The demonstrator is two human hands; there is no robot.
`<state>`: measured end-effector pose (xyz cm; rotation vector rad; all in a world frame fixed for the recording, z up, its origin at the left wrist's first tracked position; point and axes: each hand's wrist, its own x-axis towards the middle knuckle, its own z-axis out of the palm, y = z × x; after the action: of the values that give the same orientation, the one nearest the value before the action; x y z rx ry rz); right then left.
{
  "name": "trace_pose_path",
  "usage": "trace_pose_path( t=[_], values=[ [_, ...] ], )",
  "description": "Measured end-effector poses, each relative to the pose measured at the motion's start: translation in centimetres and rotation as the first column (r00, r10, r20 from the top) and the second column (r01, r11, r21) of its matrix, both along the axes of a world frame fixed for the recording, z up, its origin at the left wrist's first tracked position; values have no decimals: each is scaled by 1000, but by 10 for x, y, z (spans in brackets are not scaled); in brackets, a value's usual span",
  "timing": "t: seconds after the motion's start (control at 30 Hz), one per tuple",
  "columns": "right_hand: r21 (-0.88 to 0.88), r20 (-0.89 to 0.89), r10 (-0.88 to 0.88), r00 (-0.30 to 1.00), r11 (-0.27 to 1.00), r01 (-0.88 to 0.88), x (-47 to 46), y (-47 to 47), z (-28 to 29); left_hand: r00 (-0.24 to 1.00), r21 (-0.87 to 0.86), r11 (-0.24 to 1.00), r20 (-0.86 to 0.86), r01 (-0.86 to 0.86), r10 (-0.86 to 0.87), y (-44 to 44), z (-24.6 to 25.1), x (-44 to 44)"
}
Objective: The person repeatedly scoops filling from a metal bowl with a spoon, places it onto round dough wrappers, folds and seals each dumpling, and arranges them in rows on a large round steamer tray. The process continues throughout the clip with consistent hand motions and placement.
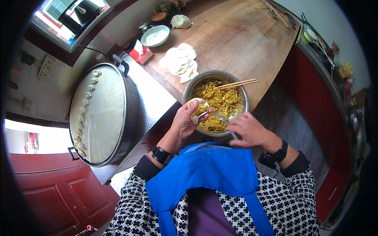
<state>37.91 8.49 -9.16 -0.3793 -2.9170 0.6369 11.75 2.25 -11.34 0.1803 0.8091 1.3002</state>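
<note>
My left hand (185, 119) holds a round dough wrapper (195, 119) with yellowish filling on it, over the near left rim of a steel bowl (187, 91). Chopped yellow and green filling (217, 96) lies in the bowl. A metal spoon (222, 116) has its head in the filling, and its handle leans over the near rim. My right hand (249, 131) is beside that handle, with thumb and fingers on either side of it. Motion blur hides whether they grip it. Two wooden chopsticks (240, 84) rest across the bowl's right rim.
Left, a large round pan (103, 115) carries a curved row of small dumplings (85, 102). On the wooden board (236, 44) are overlapping dough wrappers (180, 60), a bagged lump (181, 21), a bowl of white powder (155, 36) and a red tissue box (141, 54). A red cabinet (307, 79) stands right.
</note>
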Motion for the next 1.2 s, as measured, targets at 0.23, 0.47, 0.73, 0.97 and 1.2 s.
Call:
trace_pose_path(
  t=[0.23, 0.47, 0.73, 0.97, 1.2],
  values=[
    [405, -514, 51, 856, 895, 189, -64, 5, 5, 943, -15, 996, 321, 92, -83, 2, 16, 12],
    [314, -550, 42, 834, 936, 160, -81, 6, 6, 998, -31, 997, 20, 64, -64, -4, 13, 11],
    [47, -578, -149, 802, 975, 215, -86, 14, 19, 985, 20, 998, -164, 52, -49, -6, 23, 15],
    [-72, -576, -265, 773, 959, 275, -87, 21, 17, 883, 228, 926, -434, 302, -181, -7, 24, 9],
    [-119, -571, -239, 786, 971, 208, -86, 28, 14, 785, 246, 906, -605, 343, -133, -1, 24, 9]
  ],
)
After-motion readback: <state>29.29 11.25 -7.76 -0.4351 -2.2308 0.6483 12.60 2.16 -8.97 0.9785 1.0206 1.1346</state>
